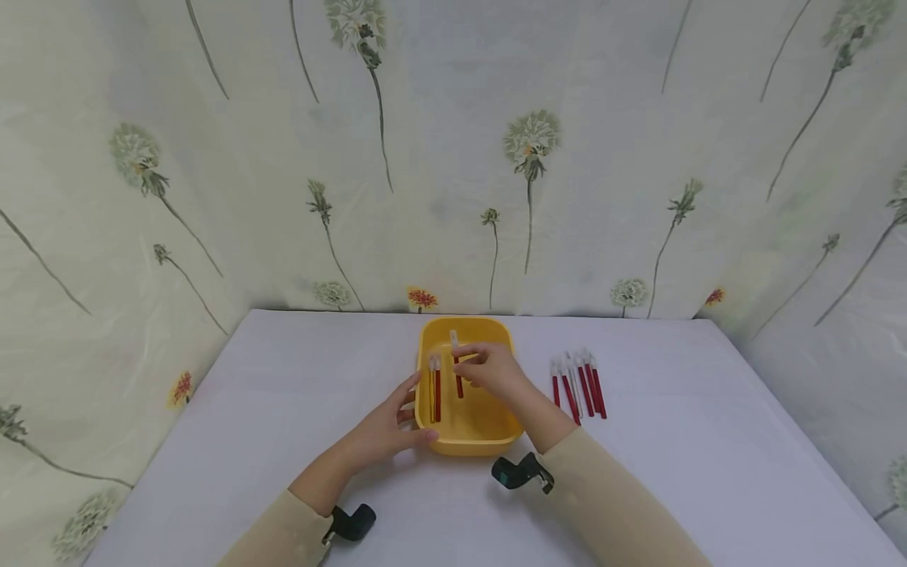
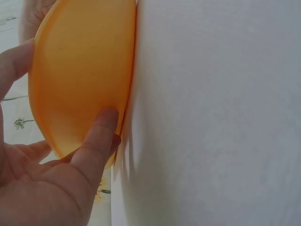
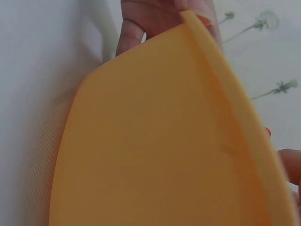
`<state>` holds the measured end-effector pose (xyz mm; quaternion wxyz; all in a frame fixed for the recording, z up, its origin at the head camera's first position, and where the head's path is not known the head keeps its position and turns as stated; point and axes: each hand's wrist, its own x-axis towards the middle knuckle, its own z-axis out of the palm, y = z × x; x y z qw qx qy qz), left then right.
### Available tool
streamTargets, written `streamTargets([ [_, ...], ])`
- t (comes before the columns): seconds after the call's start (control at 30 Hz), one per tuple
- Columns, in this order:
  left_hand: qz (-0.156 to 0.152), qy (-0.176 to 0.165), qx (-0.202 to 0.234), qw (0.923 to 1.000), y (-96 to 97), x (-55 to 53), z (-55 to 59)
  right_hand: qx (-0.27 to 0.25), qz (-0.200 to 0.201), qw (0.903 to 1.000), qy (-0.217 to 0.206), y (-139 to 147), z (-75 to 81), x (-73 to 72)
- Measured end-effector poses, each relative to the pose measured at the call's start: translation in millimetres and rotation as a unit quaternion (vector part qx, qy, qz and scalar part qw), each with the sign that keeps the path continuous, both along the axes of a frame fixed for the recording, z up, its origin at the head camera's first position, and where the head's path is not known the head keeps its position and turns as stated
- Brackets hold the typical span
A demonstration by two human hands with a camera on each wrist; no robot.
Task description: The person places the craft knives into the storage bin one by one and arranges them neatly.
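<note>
A yellow plastic tray [image 1: 482,450] stands on the table. My left hand [image 1: 383,429] holds its near left corner, thumb against the near wall and fingers along the left side; in the left wrist view the thumb [image 2: 101,134] presses the tray's outer wall. Above the tray's inside, my right hand [image 1: 492,368] pinches a red pen [image 1: 459,386] with a clear cap, cap end away from me. Inside at the left lie a yellow pen [image 1: 431,398] and another red pen [image 1: 438,398], side by side. The tray wall hides most of the right hand in the right wrist view.
To the tray's right, several capped red pens [image 1: 598,394] and a whitish pen [image 1: 574,382] lie in a loose row on the white table [image 1: 680,472]. A flower-printed sheet [image 1: 453,157] stands behind the table's far edge. Each sleeve carries a small black wrist camera [image 1: 520,471].
</note>
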<state>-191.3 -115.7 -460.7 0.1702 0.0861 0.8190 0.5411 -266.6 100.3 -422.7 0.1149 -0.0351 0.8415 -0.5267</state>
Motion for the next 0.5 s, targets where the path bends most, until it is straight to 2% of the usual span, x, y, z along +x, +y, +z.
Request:
streamTargets([
  [0.13, -0.003, 0.003, 0.005, 1.0000, -0.2, 0.1, -0.1, -0.005, 0.008, 0.9999, 0.006, -3, -8.0, -6.3],
  [0.23, -0.003, 0.005, 0.007, 1.0000, -0.4, 0.4, -0.9, 0.010, 0.010, 0.9999, 0.003, -5, -15.3, -10.7],
  [0.37, 0.000, 0.005, 0.004, 1.0000, 0.0, 0.2, -1.8, 0.028, 0.013, 0.9994, -0.013, -5, -23.1, -13.3],
  [0.5, -0.001, 0.006, 0.006, 1.0000, 0.1, -0.1, -1.7, 0.017, 0.016, 0.9993, -0.029, -7, -27.2, -12.8],
])
